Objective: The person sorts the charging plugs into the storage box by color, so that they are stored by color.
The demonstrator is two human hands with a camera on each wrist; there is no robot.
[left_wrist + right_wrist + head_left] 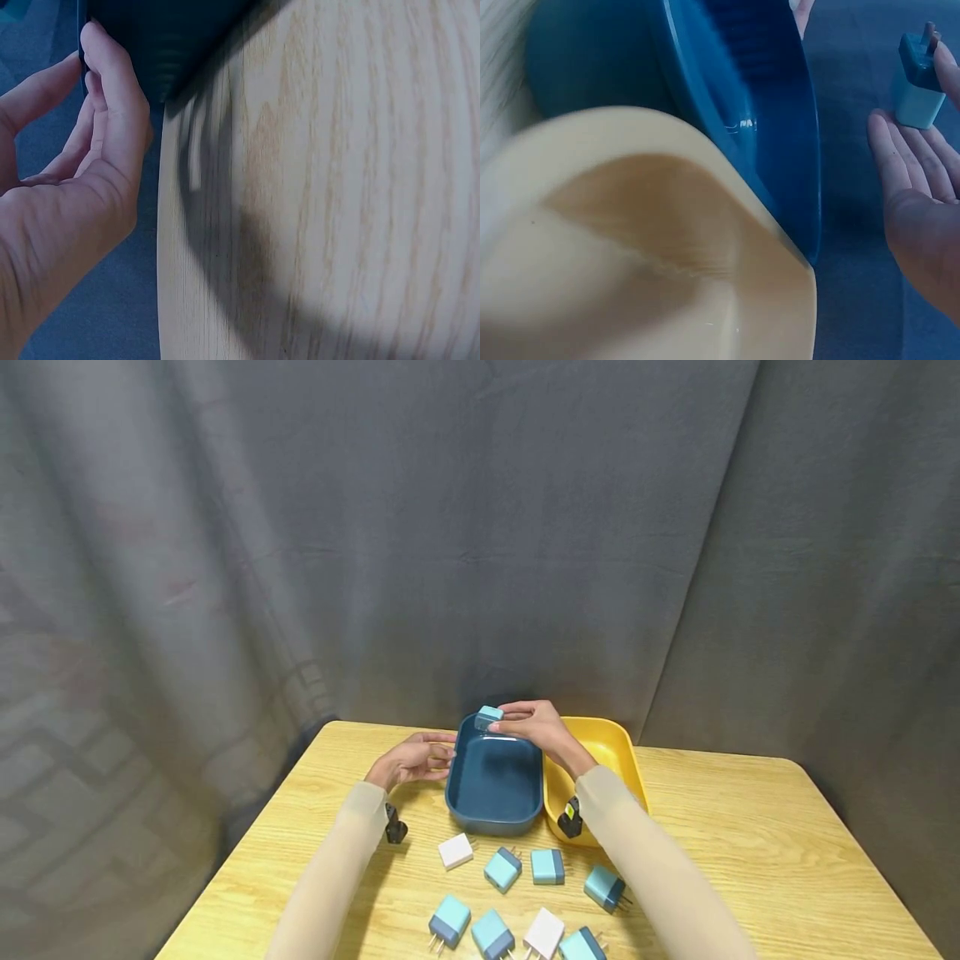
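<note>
Here the right hand [536, 727] pinches a small blue charger plug [489, 717] by its body, over the far rim of the blue tray [457, 793]. It looks light, rigid and smooth, so the flat plastic sides seem the best hold, away from the metal prongs. The left hand [412, 760] rests relaxed against the tray's left wall, fingers loose, holding nothing. More plugs lie near on the wooden table [750, 827].
</note>
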